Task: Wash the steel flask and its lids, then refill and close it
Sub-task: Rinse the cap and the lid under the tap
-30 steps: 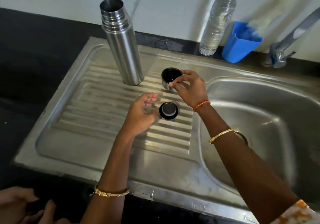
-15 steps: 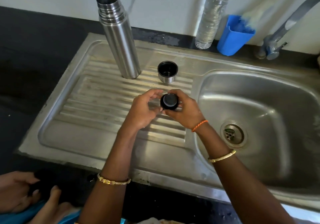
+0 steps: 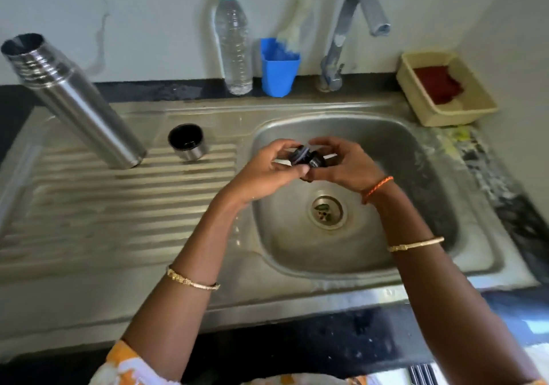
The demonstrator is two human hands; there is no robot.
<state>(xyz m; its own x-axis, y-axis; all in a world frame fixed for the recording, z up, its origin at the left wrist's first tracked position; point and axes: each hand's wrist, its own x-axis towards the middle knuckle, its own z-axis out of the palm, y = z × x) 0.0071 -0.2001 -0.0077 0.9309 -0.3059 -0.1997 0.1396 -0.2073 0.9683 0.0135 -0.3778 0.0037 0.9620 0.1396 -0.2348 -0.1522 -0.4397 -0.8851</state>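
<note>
1. Presently my left hand (image 3: pixel 269 167) and right hand (image 3: pixel 346 161) both pinch the small black inner lid (image 3: pixel 309 158) over the sink basin (image 3: pixel 416 152); fingers of each curl round it. Blur hides its detail.
2. Steel flask (image 3: pixel 77 102) stands open-mouthed on the ribbed drainboard (image 3: pixel 118 206), bright and uncapped.
3. Cup lid (image 3: pixel 187 142), steel outside and dark inside, sits mouth up just beside the flask.
4. Behind the sink: clear plastic bottle (image 3: pixel 234 45) with green cap, blue cup (image 3: pixel 279 72) holding a brush (image 3: pixel 297 22), grey tap (image 3: pixel 350 28).
5. Cream tray (image 3: pixel 421 99) with a red pad rests at the right on dark counter (image 3: pixel 505 188).
</note>
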